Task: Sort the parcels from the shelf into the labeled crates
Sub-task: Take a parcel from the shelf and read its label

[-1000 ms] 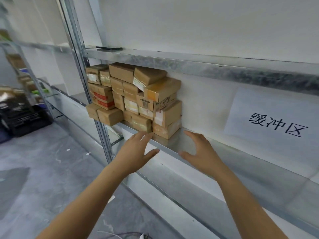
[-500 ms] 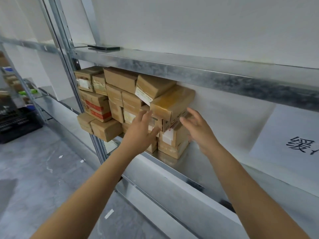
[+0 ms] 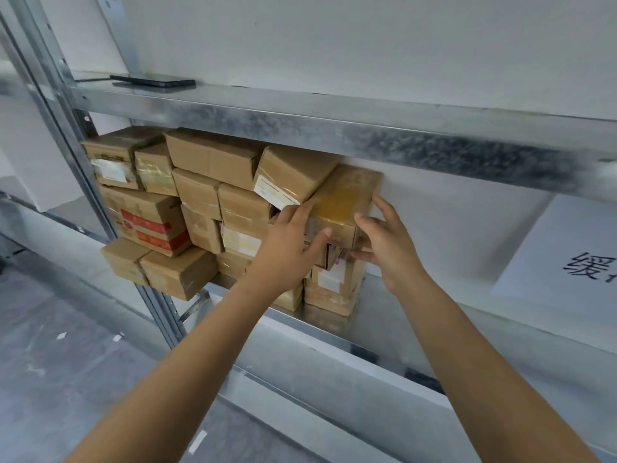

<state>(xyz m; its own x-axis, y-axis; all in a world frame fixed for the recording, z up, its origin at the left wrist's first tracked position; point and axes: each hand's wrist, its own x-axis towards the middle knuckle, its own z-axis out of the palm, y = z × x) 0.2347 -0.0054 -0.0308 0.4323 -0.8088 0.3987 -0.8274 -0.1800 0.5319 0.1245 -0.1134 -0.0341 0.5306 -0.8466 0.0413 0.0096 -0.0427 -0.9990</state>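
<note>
A metal shelf [image 3: 384,305] of grey galvanized steel runs along a white wall [image 3: 334,38], held by a slotted upright post [image 3: 66,155] on the left. A stack of brown cardboard parcels [image 3: 207,202] fills the left end of the shelf, several deep and taped, some with white labels and one with red print. At the right end of the stack, near the top, sits a yellow-taped parcel [image 3: 344,198]. The left hand [image 3: 287,248] presses against its left side and front, and the right hand [image 3: 387,242] cups its right end, so both hands grasp it between them. On the board above lies a dark flat phone [image 3: 153,82]. A white paper sign [image 3: 567,252] with black characters hangs at the right. Below is a grey concrete floor [image 3: 60,379].
</note>
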